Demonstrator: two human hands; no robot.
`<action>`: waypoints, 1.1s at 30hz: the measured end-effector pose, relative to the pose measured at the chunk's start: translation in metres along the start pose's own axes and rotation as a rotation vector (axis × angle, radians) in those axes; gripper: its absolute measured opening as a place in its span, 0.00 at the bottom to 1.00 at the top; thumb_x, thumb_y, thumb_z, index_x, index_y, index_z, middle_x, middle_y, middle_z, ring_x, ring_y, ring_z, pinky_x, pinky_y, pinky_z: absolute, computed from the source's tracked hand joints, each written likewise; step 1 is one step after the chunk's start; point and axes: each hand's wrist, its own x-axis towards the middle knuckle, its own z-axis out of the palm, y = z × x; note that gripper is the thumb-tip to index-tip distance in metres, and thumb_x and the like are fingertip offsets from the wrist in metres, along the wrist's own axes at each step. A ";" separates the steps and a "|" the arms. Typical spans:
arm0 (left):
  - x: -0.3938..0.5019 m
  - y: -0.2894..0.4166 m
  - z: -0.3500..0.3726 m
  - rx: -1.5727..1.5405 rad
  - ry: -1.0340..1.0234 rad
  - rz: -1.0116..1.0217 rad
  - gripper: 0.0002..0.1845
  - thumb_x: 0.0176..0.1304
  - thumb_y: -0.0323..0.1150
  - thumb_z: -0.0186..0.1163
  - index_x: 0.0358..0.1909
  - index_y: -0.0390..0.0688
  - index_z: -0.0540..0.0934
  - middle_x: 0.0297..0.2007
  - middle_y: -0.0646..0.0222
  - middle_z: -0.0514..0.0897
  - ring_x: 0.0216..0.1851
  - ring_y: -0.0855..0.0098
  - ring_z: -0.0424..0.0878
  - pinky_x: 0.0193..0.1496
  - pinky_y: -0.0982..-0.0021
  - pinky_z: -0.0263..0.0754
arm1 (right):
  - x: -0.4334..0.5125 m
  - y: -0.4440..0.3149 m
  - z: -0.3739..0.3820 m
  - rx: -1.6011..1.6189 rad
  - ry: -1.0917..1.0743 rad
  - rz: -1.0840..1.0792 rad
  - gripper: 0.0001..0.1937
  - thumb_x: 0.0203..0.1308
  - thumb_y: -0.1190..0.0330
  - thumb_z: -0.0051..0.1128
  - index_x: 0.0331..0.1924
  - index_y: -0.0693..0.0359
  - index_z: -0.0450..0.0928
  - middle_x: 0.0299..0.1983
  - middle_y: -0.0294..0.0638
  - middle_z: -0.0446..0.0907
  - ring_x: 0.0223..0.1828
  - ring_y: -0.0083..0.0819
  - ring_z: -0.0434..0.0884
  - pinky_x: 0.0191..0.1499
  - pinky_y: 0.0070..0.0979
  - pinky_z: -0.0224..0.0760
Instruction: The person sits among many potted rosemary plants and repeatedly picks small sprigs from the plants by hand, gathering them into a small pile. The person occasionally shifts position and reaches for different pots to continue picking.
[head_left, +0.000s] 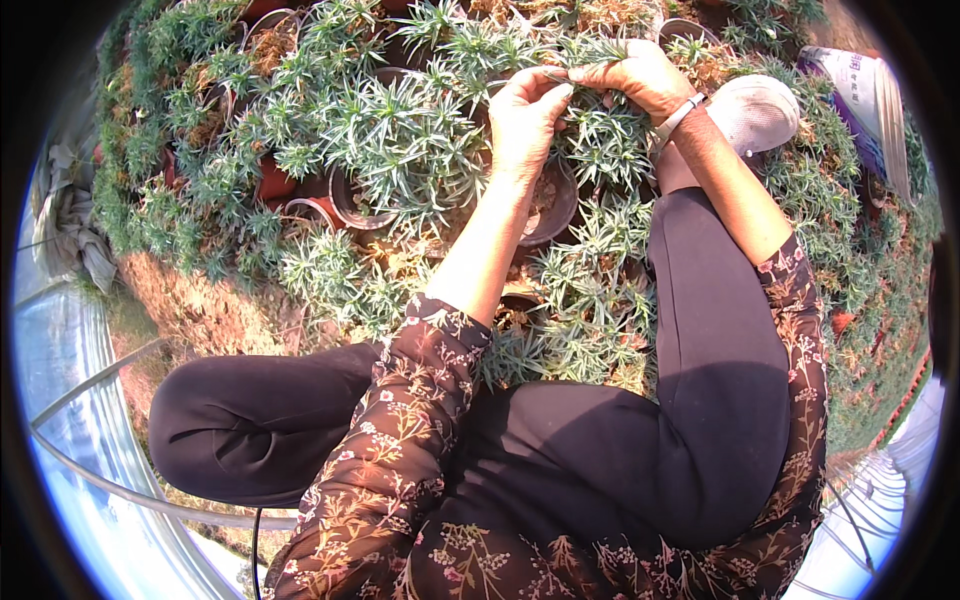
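Observation:
My left hand (531, 105) pinches a thin plant piece between thumb and fingertips, among grey-green potted plants with narrow pointed leaves (390, 124). Touching or nearly touching it from the right, my right hand (637, 79) has its fingers curled around a leafy shoot (600, 51) of the same kind, with a pale band at the wrist. Exactly where each set of fingertips grips is partly hidden. Below the hands, a round plastic pot (551, 202) shows dry soil inside. Another dark pot (360, 199) leans out from under the foliage at left.
Crowded potted plants surround my bent legs. My light mesh shoe (754, 112) stands among them at right, near a white and purple printed bag (859, 105). Bare earth (202, 307) lies at left, beside crumpled sheeting (71, 217) and a curved metal pipe (150, 502).

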 end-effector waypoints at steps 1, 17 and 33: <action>0.000 -0.001 0.000 -0.001 -0.003 0.003 0.12 0.56 0.25 0.63 0.43 0.41 0.79 0.30 0.75 0.81 0.28 0.85 0.76 0.27 0.84 0.71 | 0.001 0.000 0.000 -0.051 0.014 0.018 0.09 0.49 0.69 0.66 0.33 0.64 0.82 0.24 0.31 0.80 0.22 0.17 0.74 0.23 0.15 0.65; 0.009 -0.007 0.014 -0.022 0.006 0.137 0.15 0.52 0.19 0.61 0.43 0.37 0.77 0.30 0.73 0.81 0.30 0.83 0.76 0.34 0.81 0.72 | -0.009 0.006 0.008 -0.705 0.221 -0.515 0.10 0.52 0.69 0.62 0.37 0.63 0.80 0.28 0.42 0.82 0.27 0.32 0.80 0.32 0.25 0.72; -0.007 0.003 -0.001 0.012 0.029 0.005 0.15 0.58 0.23 0.59 0.48 0.37 0.75 0.34 0.70 0.82 0.34 0.82 0.78 0.36 0.81 0.72 | -0.014 -0.009 0.005 0.553 -0.018 0.059 0.11 0.57 0.65 0.57 0.38 0.64 0.82 0.27 0.38 0.81 0.25 0.18 0.77 0.18 0.12 0.56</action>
